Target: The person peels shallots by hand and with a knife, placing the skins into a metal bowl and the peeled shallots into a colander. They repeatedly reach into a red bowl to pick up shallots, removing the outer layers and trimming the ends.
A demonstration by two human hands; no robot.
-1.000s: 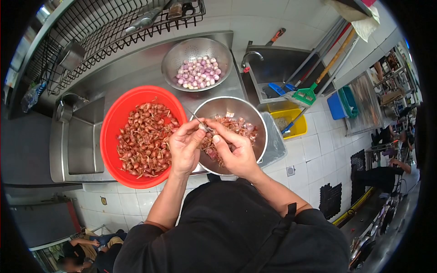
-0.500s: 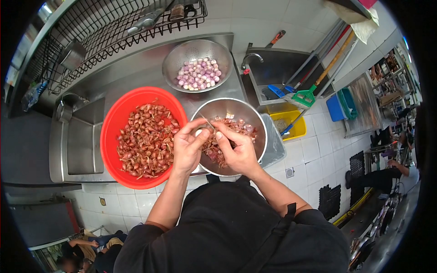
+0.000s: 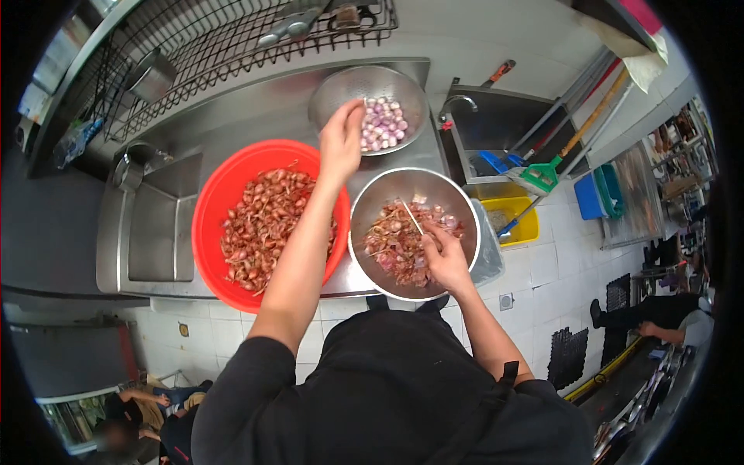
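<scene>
My left hand reaches over the near left side of a perforated metal colander that holds peeled shallots. Its fingers are curled together, and I cannot make out what, if anything, is in them. My right hand grips a small knife, its thin blade pointing up and left over a steel bowl. Shallot skins and trimmings lie in that bowl. Under my left forearm stands a red basin heaped with unpeeled shallots.
A sink lies to the left and another sink at back right. A wire rack hangs above the counter. Brooms, a green brush head and a yellow bucket stand at right. Other people are at the lower left and far right.
My left hand has left the steel bowl and moved up to the colander. My right hand, still holding the knife, stays over the bowl, slightly lower. The view has shifted a little.
</scene>
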